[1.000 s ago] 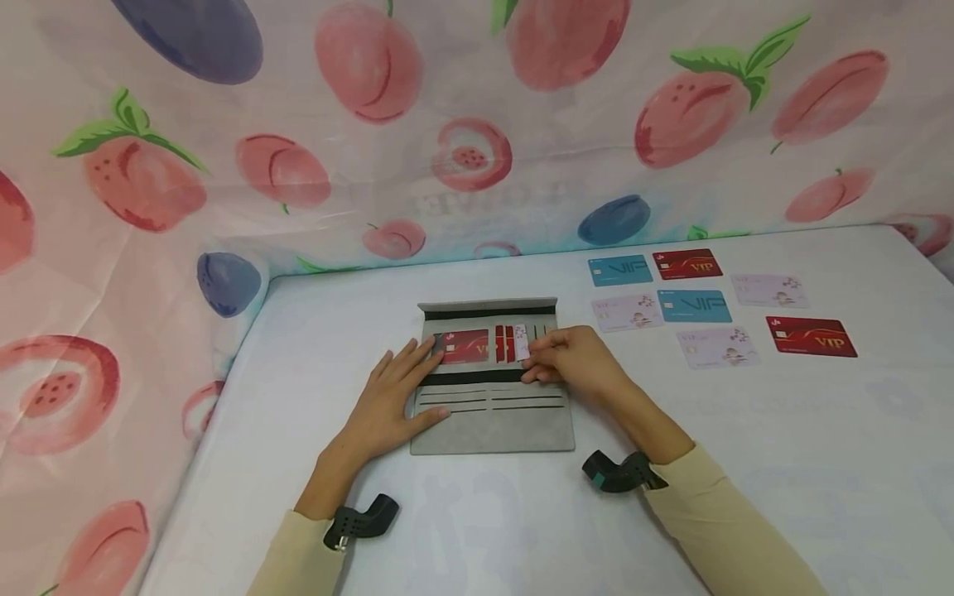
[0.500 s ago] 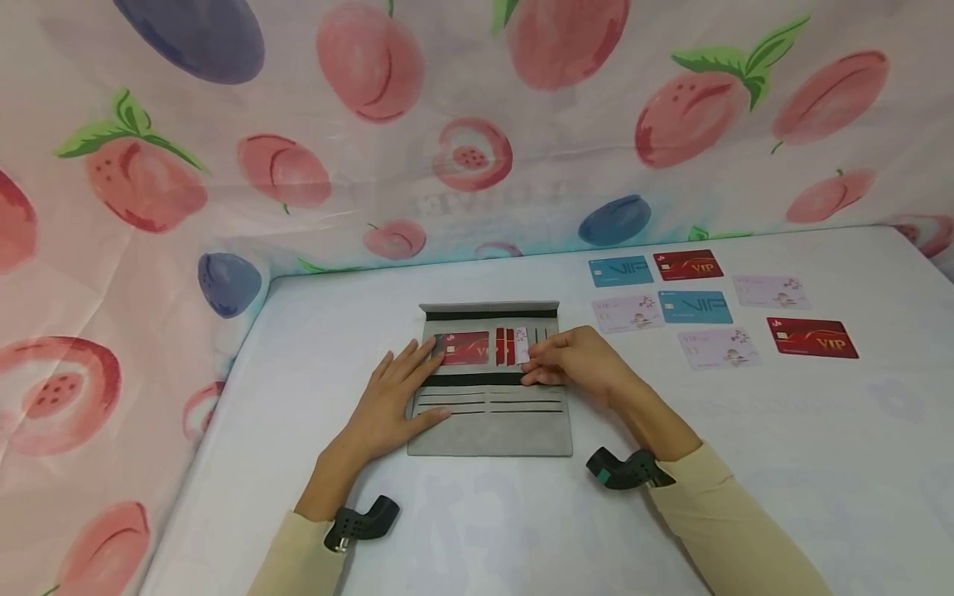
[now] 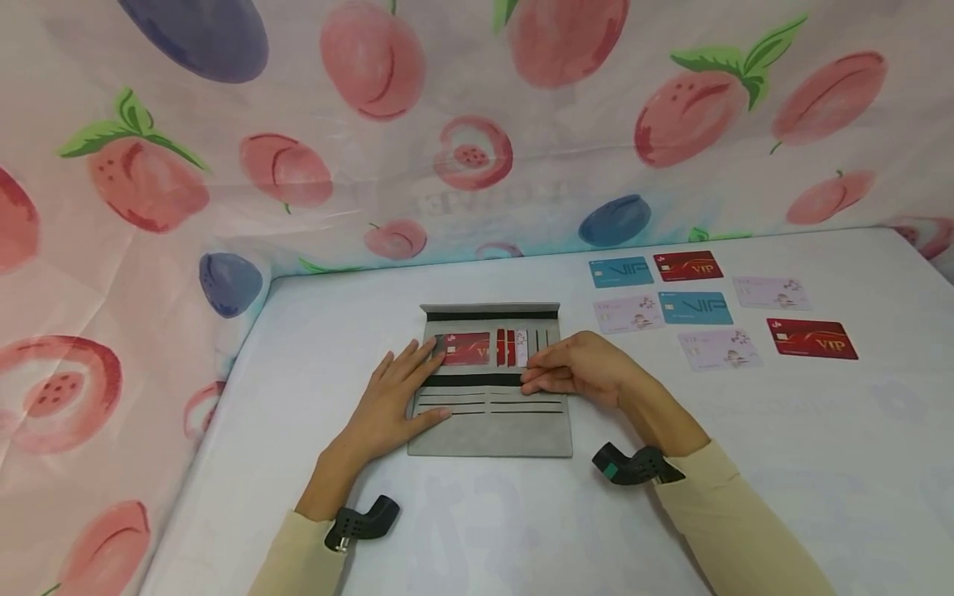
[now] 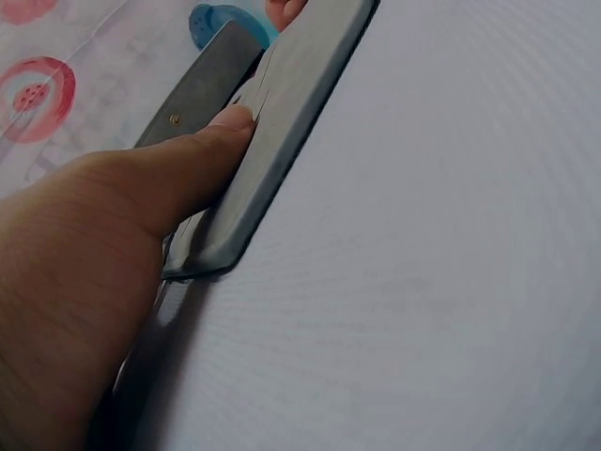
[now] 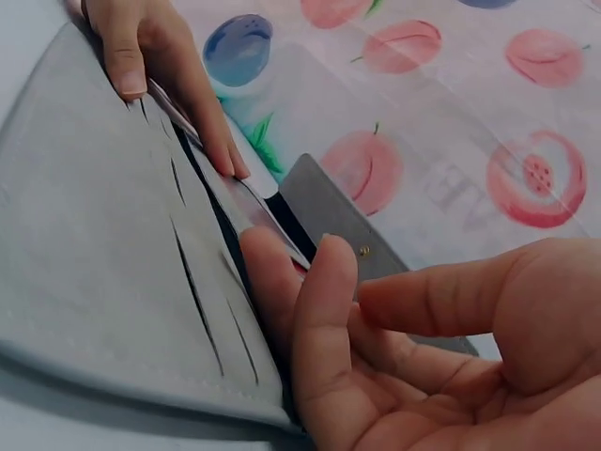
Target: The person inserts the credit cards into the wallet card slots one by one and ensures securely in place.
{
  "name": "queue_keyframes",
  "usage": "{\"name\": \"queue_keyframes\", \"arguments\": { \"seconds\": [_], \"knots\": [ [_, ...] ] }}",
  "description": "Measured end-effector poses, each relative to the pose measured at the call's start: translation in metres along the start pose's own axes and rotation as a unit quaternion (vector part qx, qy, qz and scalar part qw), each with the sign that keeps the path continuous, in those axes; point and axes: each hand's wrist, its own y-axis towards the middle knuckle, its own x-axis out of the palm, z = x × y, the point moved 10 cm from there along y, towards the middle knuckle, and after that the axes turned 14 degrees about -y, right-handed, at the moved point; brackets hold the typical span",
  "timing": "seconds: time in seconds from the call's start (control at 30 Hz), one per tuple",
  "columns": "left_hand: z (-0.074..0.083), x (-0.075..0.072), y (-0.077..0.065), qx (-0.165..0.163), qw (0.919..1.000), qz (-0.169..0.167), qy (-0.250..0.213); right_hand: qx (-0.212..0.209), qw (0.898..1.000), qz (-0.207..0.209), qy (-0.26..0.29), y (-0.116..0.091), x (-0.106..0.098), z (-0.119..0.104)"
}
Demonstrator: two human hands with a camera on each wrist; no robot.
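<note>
A grey wallet (image 3: 492, 434) lies unfolded on the white table. My left hand (image 3: 387, 406) rests on its left side with fingers spread; in the left wrist view the thumb presses by the lower card slots. One red card (image 3: 468, 348) shows in the upper left panel, partly under my left fingertips. To its right, red card edges (image 3: 506, 348) and a pale pink card (image 3: 522, 348) stand in the upright slots. My right hand (image 3: 585, 368) has thumb and fingertips bunched at the pink card's right edge; its curled fingers hide the contact in the right wrist view.
Several loose cards lie at the back right, among them a blue card (image 3: 621, 271), a red card (image 3: 812, 338) and a pink card (image 3: 719, 348). A fruit-printed cloth (image 3: 477, 99) hangs behind the table. Black cameras sit on both wrists.
My right fingers have slid slightly toward me along the pink card's edge, and the wrist has shifted a little right. The left hand stays in place.
</note>
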Motion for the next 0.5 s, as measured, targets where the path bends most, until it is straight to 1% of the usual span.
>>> {"name": "queue_keyframes", "arguments": {
  "seconds": [0.07, 0.13, 0.27, 0.33, 0.43, 0.5],
  "knots": [
    [-0.0005, -0.0001, -0.0005, -0.001, 1.0, 0.0, -0.001, -0.007, 1.0, -0.001, 0.004, 0.0003, 0.0008, -0.0009],
    [-0.0006, -0.0003, -0.0009, -0.001, 1.0, 0.0, -0.003, -0.018, 1.0, -0.002, -0.005, 0.0008, 0.0019, -0.0025],
    [0.0005, -0.0008, -0.001, 0.005, 0.9999, 0.0, -0.009, -0.044, 0.998, 0.0, -0.046, 0.0022, 0.0032, -0.0057],
    [0.0008, -0.0004, -0.0007, 0.007, 0.9999, -0.002, -0.01, -0.051, 0.996, 0.002, -0.069, 0.0025, 0.0031, -0.0063],
    [0.0002, 0.0, -0.0005, 0.006, 0.9999, -0.004, -0.009, -0.05, 0.994, 0.005, -0.096, 0.0026, 0.0025, -0.0071],
    [-0.0005, 0.0, -0.0006, 0.004, 1.0, -0.003, -0.009, -0.049, 0.992, 0.018, -0.117, 0.0026, 0.0001, -0.0088]
  ]
}}
